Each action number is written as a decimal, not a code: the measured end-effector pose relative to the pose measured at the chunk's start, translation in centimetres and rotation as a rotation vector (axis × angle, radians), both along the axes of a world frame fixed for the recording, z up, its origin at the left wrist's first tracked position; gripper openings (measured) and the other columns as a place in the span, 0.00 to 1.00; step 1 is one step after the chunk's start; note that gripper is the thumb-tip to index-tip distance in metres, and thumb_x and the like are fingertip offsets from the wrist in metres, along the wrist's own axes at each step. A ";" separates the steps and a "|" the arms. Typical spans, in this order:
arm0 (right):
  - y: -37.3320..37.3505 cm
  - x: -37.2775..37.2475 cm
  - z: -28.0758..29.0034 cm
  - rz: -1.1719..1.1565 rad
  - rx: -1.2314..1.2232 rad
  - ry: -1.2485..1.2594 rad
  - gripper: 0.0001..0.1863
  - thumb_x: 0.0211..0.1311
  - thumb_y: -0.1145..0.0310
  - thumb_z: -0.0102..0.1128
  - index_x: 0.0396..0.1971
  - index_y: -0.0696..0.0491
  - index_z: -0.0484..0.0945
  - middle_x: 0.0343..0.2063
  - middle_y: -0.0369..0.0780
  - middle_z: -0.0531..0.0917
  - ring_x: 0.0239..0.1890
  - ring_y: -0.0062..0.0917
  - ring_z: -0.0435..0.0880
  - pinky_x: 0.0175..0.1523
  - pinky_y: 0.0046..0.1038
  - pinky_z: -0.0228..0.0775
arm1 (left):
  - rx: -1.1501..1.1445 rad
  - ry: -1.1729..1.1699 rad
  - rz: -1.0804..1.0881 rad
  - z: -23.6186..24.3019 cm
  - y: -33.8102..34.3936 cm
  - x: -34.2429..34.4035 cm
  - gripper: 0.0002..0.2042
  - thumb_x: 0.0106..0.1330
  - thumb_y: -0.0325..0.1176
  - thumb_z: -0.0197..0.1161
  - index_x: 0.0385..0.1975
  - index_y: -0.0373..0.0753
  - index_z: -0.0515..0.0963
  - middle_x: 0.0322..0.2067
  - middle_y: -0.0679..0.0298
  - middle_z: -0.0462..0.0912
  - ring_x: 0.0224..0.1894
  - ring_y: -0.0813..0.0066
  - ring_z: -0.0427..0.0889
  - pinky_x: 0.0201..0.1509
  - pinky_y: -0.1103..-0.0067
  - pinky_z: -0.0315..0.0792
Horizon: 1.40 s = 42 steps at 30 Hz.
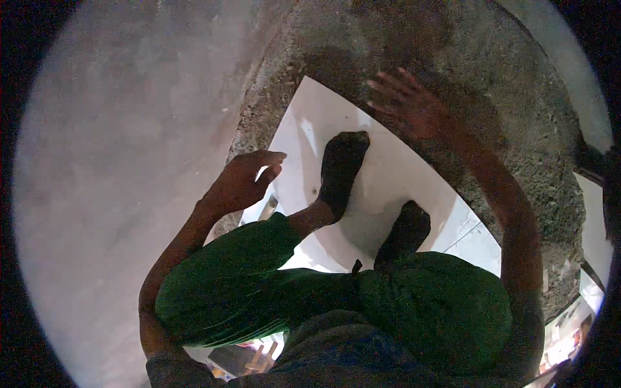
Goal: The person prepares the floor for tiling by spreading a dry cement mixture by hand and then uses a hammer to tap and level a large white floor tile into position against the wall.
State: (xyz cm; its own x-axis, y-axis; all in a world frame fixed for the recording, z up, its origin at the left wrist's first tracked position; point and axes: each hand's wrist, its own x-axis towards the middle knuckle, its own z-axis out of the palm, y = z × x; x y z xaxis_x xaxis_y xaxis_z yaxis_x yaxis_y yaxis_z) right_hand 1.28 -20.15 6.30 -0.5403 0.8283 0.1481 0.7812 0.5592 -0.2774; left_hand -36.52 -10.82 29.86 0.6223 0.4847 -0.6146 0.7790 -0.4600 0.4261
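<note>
My left hand [252, 178] hangs over the left edge of a white square panel [394, 161], thumb and fingers apart with nothing between them. My right hand [411, 103] is spread open, a little blurred, over the rough grey-brown cement surface [349, 39] just beyond the panel's upper right edge; whether it touches is unclear. Both my feet, in dark socks [343, 161], rest on the panel below my green trousers. A small pale cylindrical piece [269, 210] lies below my left hand, partly hidden.
A smooth pale grey surface [103, 161] fills the left side, meeting the rough band along a ragged edge. At the far right are white panels [588, 220] and a dark edge. Small cluttered items [259, 359] show below my legs, too small to name.
</note>
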 end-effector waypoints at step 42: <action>1.2 -2.8 -0.1 -1.054 0.264 0.554 0.28 0.75 0.61 0.59 0.71 0.53 0.69 0.72 0.51 0.67 0.71 0.52 0.69 0.73 0.52 0.63 | 0.488 -0.586 -0.005 -24.3 6.6 19.8 0.32 0.82 0.56 0.43 0.75 0.38 0.62 0.74 0.47 0.64 0.77 0.45 0.60 0.79 0.56 0.54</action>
